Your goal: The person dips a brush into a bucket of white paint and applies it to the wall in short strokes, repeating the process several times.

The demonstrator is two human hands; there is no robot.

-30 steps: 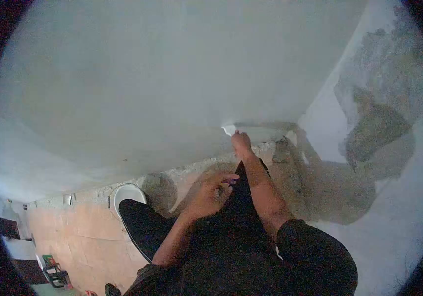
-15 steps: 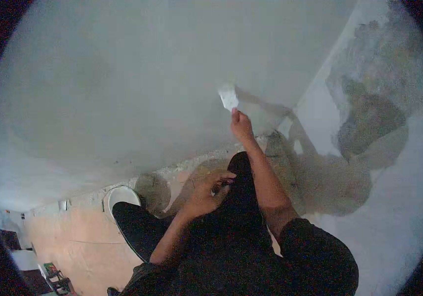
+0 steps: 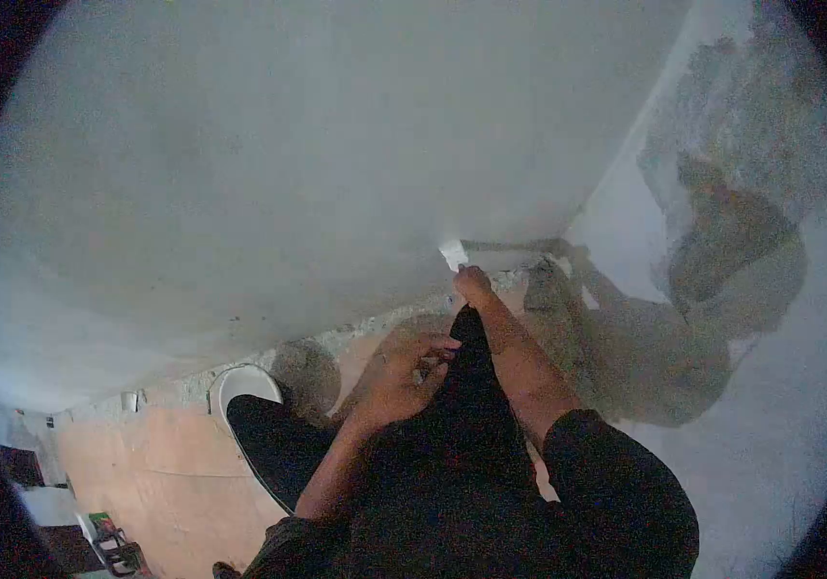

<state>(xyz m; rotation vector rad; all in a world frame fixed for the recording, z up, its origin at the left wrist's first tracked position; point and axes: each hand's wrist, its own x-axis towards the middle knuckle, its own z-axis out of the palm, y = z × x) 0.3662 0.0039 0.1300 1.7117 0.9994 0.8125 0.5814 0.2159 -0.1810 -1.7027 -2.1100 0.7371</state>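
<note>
My right hand (image 3: 473,286) is wrapped round the handle of a putty knife (image 3: 454,254), whose pale blade lies against the lower part of the grey wall (image 3: 336,174). My left hand (image 3: 411,379) is over my dark-clothed legs with its fingers curled round something small and dark that I cannot make out. The shadow of my arm falls on the wall beside the blade.
A white bucket (image 3: 249,384) stands left of my knees, by the wall's rough base. Right of me is a second wall (image 3: 616,222) with rough grey patches and my shadow. The floor (image 3: 172,463) is orange-tan; dark objects (image 3: 119,550) lie at lower left.
My right hand and the putty knife have moved down the wall, closer to its base. My left hand has stayed nearly in place.
</note>
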